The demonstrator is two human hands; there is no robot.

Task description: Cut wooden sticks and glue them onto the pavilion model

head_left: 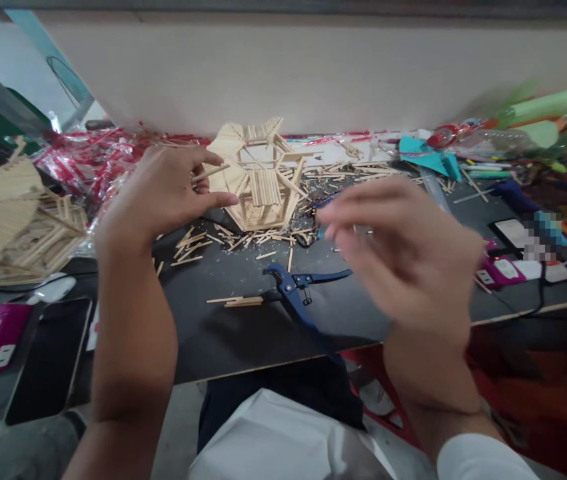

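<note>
The left hand (160, 190) lightly grips a wooden stick (208, 172) by the stick model (264, 189) on the surface (243, 340); the blurred right hand's (408, 250) grip is unclear. Light, stiff but probably fragile, the model is best held low.

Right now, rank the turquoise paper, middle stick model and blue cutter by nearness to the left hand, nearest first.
In the head view, from the left hand:
1. Middle stick model, by its fingers
2. Blue cutter, front centre
3. Turquoise paper, back right
</note>
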